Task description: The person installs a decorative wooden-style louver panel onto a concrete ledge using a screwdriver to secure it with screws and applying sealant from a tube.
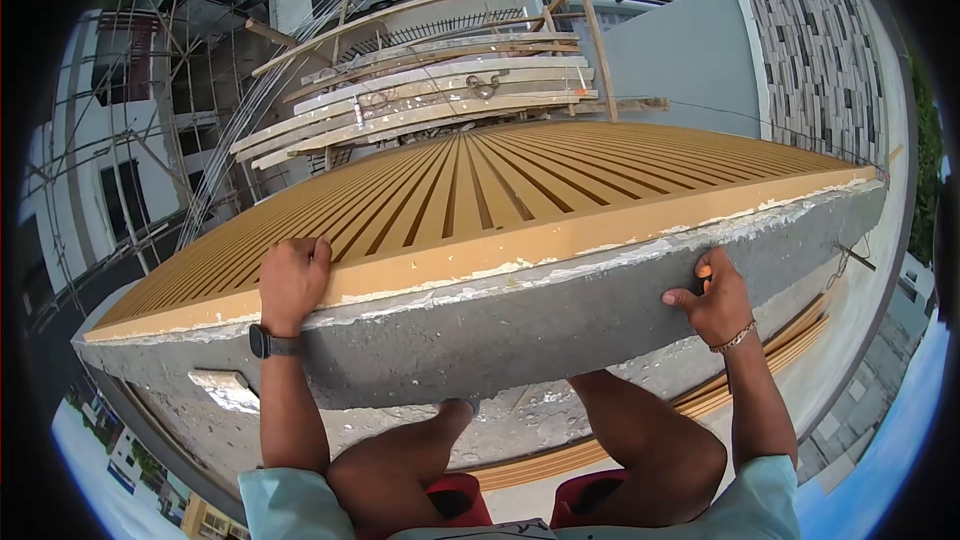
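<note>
On the left, the left hand [293, 280] is curled over the top edge of the concrete parapet [520, 325]. That ledge looks heavy, rigid and rough, best held along its rim. Rightward, the right hand [716, 300] grips the rim, pinching something small and orange, too hidden to identify.

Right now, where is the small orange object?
Head view, right side: the small orange object sits pinched in the right hand, against the grey concrete ledge edge.
</note>
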